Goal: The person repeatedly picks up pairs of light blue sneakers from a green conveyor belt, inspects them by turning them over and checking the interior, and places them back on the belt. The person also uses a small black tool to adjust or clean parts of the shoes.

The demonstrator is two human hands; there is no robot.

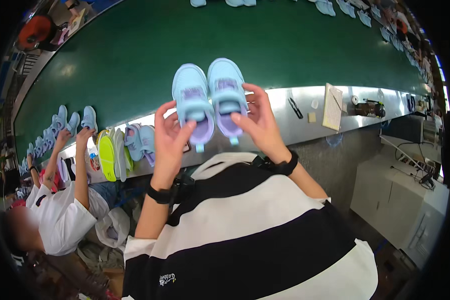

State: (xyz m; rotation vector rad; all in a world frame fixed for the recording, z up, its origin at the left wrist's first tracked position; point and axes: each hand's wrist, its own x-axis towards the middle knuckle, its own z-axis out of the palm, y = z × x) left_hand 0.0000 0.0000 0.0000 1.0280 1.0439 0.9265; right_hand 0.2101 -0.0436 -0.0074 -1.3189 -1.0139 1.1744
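Note:
Side by side in front of me are two light blue sneakers with lilac linings, toes pointing away. My left hand (172, 131) grips the left sneaker (191, 94) at its heel opening, thumb at the collar. Around the right sneaker (225, 75) my right hand (257, 117) is closed, its thumb on the inner collar and fingers along the outer side. A small pale blue tab hangs at each heel. The shoes are above the near edge of the green belt (135, 65); whether they touch it I cannot tell.
Left on the metal ledge lie more blue sneakers (141, 142) and yellow-green soles (107, 155). A co-worker (65, 210) handles shoes there. Right on the ledge (285, 130) are a black cutter (295, 107), a ribbed cream pad (332, 106) and a dark tool (370, 109). A grey cabinet (385, 195) stands beyond.

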